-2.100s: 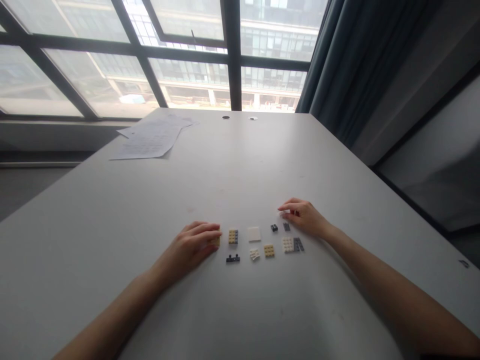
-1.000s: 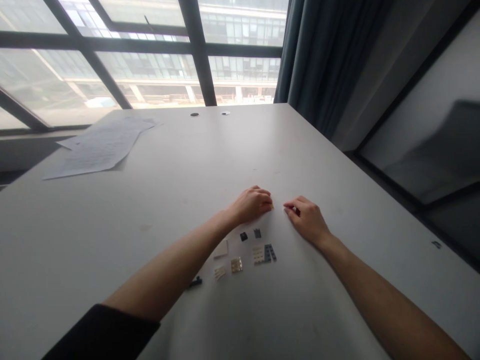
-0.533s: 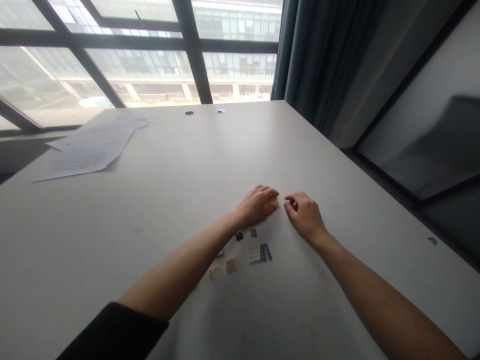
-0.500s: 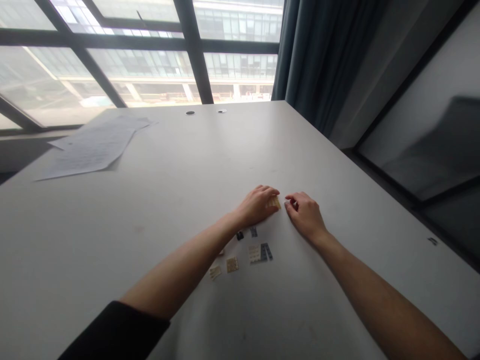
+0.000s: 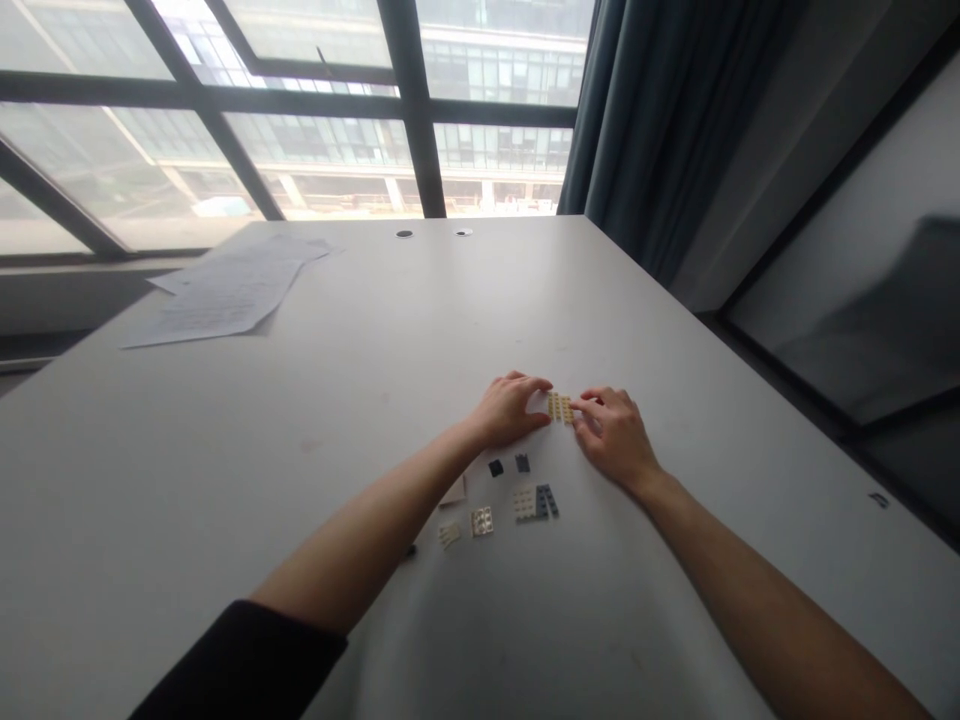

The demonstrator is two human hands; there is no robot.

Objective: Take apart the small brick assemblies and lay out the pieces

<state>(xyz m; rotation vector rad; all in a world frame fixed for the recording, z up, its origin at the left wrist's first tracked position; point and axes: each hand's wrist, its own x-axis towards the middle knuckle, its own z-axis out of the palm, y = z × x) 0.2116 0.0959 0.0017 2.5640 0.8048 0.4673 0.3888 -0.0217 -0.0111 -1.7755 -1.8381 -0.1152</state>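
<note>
A pale yellow studded building plate point(image 5: 559, 407) lies between my two hands; whether it is one piece or two side by side, I cannot tell. My left hand point(image 5: 511, 410) has thumb and fingers at its left edge. From the right, the bent fingers and thumb of my right hand point(image 5: 613, 432) grip its other edge. Nearer to me are a small black piece point(image 5: 496, 468), a dark grey piece point(image 5: 523, 463), and a beige studded plate point(image 5: 524, 503) beside dark grey wedge plates point(image 5: 547, 501). A shiny beige square plate point(image 5: 481, 521) and a ribbed beige piece point(image 5: 448, 536) lie left of these.
My left forearm partly covers a flat beige piece point(image 5: 454, 491) and a dark piece point(image 5: 409, 551). Printed papers point(image 5: 225, 295) lie at the table's far left. Two round inserts point(image 5: 405, 234) sit near the back edge, before the windows. A small dark mark point(image 5: 878, 500) shows at the right.
My right hand has come in to touch the yellow plate. My left fingers have drawn back, baring its studs. The view has shifted, so the table appears slightly further right.
</note>
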